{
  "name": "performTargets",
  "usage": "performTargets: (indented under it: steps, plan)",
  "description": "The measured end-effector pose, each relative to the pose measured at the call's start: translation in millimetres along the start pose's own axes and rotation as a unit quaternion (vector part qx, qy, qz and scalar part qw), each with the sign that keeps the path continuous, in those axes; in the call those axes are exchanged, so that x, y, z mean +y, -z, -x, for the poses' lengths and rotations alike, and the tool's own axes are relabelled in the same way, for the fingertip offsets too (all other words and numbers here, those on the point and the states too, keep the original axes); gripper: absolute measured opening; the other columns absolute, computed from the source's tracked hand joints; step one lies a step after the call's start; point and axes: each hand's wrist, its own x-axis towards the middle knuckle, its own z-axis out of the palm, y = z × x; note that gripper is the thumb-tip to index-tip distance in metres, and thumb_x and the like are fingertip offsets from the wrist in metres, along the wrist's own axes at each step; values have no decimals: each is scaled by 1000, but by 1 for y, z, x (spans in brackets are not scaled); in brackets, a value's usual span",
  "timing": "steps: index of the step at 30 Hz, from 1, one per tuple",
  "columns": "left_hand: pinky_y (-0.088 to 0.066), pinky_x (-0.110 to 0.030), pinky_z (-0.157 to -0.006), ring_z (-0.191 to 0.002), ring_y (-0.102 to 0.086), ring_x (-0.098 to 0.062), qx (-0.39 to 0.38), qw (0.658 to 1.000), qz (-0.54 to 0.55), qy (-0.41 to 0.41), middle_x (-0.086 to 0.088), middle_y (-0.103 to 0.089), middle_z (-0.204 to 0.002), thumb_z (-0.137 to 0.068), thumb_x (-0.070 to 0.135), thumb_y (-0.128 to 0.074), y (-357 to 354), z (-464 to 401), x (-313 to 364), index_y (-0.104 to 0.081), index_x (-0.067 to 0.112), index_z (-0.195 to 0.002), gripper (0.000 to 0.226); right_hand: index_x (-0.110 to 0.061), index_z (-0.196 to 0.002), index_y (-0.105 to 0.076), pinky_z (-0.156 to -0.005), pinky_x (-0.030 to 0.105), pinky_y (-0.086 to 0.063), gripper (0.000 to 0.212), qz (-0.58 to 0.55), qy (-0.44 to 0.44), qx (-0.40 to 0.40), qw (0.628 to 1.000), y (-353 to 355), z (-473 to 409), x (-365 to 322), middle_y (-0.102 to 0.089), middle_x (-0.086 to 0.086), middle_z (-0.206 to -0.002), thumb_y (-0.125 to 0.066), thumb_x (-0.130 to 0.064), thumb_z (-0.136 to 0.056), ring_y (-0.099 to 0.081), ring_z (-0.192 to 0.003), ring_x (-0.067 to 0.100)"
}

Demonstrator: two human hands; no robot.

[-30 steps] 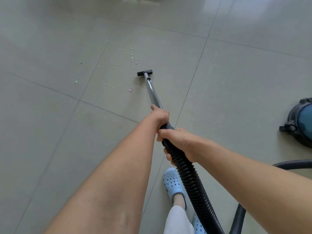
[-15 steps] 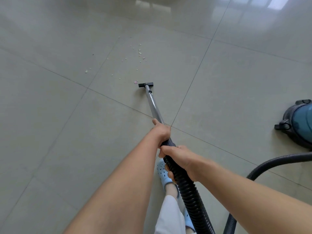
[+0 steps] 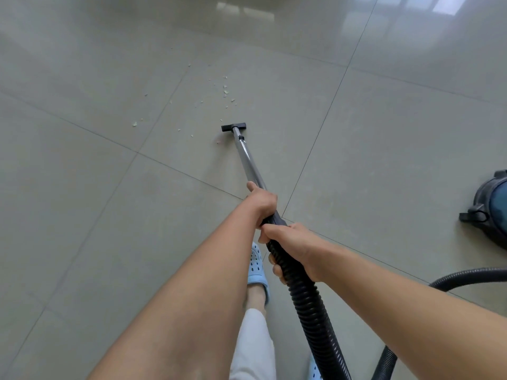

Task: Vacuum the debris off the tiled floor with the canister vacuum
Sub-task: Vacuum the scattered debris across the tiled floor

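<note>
- On the floor [image 3: 90,204]: big pale glossy tiles with thin grout lines; everything else sits on it.
- Canister [image 3: 491,207], far right edge, cut off by the frame; parked well apart from the mess, likely so the hose has slack to reach.
- Hose [image 3: 307,305], black and ribbed, runs from low centre up into the hands; a second stretch loops back at right toward the canister.
- Wand [image 3: 248,157], metal tube slanting up-left from the hands, held low and angled, which looks meant to keep the head flat on the tile.
- Right hand [image 3: 295,249] wraps the hose just behind the handle, fingers curled under; rear grip for steering, I'd say.
- Left hand [image 3: 262,202] clenched round the wand's top, just ahead of the right; front grip to push and guide.
- Slipper [image 3: 258,267], light blue, under the arms.
- Nozzle [image 3: 233,127], small black bar on the tile, just short of the debris.
- Debris [image 3: 225,90]: pale scattered flecks beyond and left of the nozzle, one pinkish bit beside it; still to be picked up.
</note>
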Motion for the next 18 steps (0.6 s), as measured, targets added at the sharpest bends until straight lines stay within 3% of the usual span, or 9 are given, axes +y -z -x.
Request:
performTargets:
  steps: [2, 6, 12, 15, 18]
  plan:
    - [-41, -44, -100, -97, -40, -24, -6, 1000, 4, -4, -23, -43, -143, -98, 21, -45, 13, -18, 9, -7, 9, -153, 68, -6, -92, -50, -45, 24, -45, 21, -1, 4, 3, 1000, -3, -14, -20, -50, 12, -67, -63, -17, -80, -50, -42, 21]
    - [-50, -41, -85, -105, -55, -34, -40, 999, 11, 23, -24, -46, -127, -100, 17, -35, 46, -45, 27, -10, 8, -143, 51, -7, -92, -48, -43, 24, -45, 21, -8, 4, 9, 1000, -13, -37, -62, -49, 10, -60, -63, -17, -80, -49, -38, 20]
    - [-43, -42, -99, -126, -50, -36, -22, 1000, -11, 4, -21, -44, -143, -99, 22, -44, 100, -94, 60, -9, 11, -153, 66, -7, -86, -48, -44, 24, -44, 20, -17, 1, 17, 1000, -28, -68, -131, -49, 8, -56, -64, -17, -79, -49, -37, 20]
    - [-42, -41, -94, -127, -50, -35, -24, 1000, -7, -2, -20, -44, -145, -98, 22, -46, 125, -118, 76, -7, 9, -154, 69, -7, -85, -47, -43, 24, -44, 21, -20, 5, 19, 1000, -34, -82, -165, -49, 7, -57, -64, -18, -79, -49, -37, 20]
    - [-41, -43, -99, -128, -49, -36, -29, 999, -13, -2, -22, -43, -145, -99, 22, -45, 147, -142, 92, -5, 8, -154, 70, -8, -84, -47, -43, 24, -45, 19, -19, 7, 23, 1000, -39, -96, -198, -48, 8, -58, -63, -17, -79, -49, -37, 20]
